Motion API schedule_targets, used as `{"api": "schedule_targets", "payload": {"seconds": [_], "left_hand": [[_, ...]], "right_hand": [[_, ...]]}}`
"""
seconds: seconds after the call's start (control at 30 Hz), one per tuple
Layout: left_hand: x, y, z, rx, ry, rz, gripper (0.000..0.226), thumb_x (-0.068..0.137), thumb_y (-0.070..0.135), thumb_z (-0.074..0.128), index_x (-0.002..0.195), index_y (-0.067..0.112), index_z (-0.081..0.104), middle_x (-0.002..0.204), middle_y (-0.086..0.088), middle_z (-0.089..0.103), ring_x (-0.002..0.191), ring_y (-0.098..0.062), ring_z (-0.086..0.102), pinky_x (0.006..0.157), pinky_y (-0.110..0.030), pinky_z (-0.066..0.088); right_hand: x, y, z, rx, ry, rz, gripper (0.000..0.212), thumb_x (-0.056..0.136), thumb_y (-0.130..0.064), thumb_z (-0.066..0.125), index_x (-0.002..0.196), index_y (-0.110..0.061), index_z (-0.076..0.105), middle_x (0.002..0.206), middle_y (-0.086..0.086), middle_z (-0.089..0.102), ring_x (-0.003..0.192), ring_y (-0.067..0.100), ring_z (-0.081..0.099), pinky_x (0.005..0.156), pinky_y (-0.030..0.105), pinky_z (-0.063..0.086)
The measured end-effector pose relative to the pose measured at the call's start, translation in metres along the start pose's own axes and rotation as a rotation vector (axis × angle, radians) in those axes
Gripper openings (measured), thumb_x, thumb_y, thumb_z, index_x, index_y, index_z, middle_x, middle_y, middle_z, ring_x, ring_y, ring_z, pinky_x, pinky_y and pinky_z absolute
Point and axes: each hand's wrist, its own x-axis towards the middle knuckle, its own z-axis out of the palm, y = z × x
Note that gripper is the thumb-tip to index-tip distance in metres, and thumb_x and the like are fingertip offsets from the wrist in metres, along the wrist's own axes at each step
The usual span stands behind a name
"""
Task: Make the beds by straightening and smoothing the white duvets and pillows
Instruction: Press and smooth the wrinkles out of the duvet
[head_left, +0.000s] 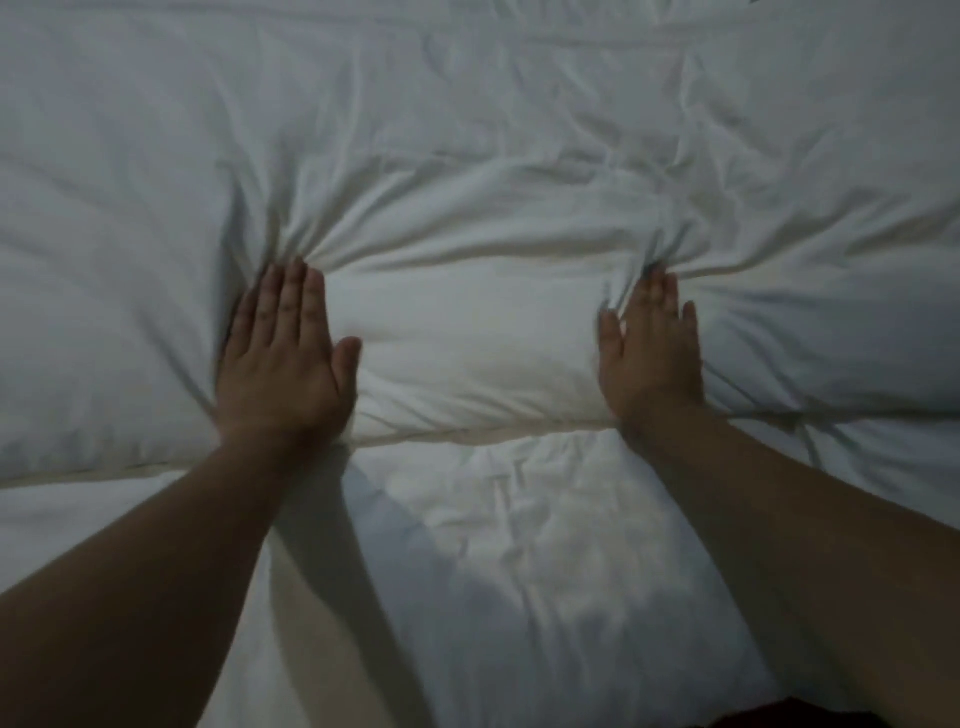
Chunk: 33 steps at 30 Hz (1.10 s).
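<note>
Count: two bare hands, two bare forearms, two layers of white bedding.
Left hand (283, 358): flat and open, fingers straight and close together, thumb out to the side. It presses palm-down into the soft, puffy white fabric duvet (467, 338), just beyond the duvet's hem (467, 439).
Left creases: one fan of deep folds spreads from the fingertips, away from the hem.
Duvet: it lies across the whole width beyond the hem. It is padded, matte and rumpled, and swells into a smooth pillowy mound between the hands.
Hem: one long, slightly sagging seam line that runs from side to side.
Lower layer (519, 545): flatter white cloth on the near side of the hem, finely wrinkled, shadowed by the forearms.
Right hand (654, 353): flat and open, fingers straight, pressing the duvet just beyond the hem.
Right creases: a second fan spreads from its fingertips.
</note>
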Motion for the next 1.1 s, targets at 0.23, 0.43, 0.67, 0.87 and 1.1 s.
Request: {"api": "schedule_targets", "payload": {"seconds": [0.23,0.43,0.67,0.87,1.1], "left_hand": [[0.001,-0.007,0.011,-0.002,0.060,0.037,0.072,0.102,0.049,0.026,0.160,0.006,0.021,0.167,-0.013,0.020,0.156,-0.025,0.014,0.127,-0.040,0.008],[-0.012,-0.068,0.002,0.085,0.086,0.152,0.069,0.102,0.049,0.028,0.160,0.009,0.024,0.166,-0.010,0.023,0.155,-0.025,0.017,0.126,-0.043,0.011],[-0.035,-0.205,-0.004,0.052,0.060,-0.160,0.074,0.099,0.049,0.024,0.160,0.008,0.017,0.168,-0.011,0.016,0.156,-0.026,0.012,0.127,-0.042,0.006],[-0.033,-0.208,0.017,0.010,0.070,-0.171,0.077,0.098,0.049,0.029,0.161,0.009,0.014,0.169,-0.008,0.011,0.156,-0.022,0.008,0.127,-0.039,0.004],[-0.033,-0.214,0.026,-0.013,0.142,-0.133,0.077,0.099,0.049,0.033,0.161,0.007,0.015,0.169,-0.009,0.011,0.156,-0.021,0.008,0.127,-0.036,-0.001]], "right_hand": [[-0.046,-0.177,0.017,0.098,-0.017,-0.273,0.069,0.104,-0.046,0.019,0.160,-0.004,0.020,0.168,0.014,0.017,0.156,0.026,0.011,0.126,0.047,0.010],[-0.045,-0.168,0.039,0.057,0.026,-0.252,0.068,0.103,-0.042,0.029,0.160,-0.006,0.023,0.168,0.011,0.019,0.156,0.024,0.013,0.126,0.045,0.011],[-0.050,-0.177,0.030,-0.047,0.039,-0.210,0.066,0.106,-0.042,0.022,0.160,-0.005,0.022,0.167,0.012,0.021,0.156,0.026,0.015,0.125,0.049,0.015],[-0.077,-0.265,0.018,0.031,0.049,-0.419,0.067,0.107,-0.041,0.020,0.159,0.002,0.019,0.166,0.020,0.018,0.156,0.031,0.014,0.124,0.052,0.016],[-0.076,-0.393,0.052,0.035,0.005,-0.551,0.071,0.101,-0.039,0.030,0.160,-0.003,0.016,0.168,0.015,0.015,0.156,0.027,0.013,0.127,0.046,0.009]]}}
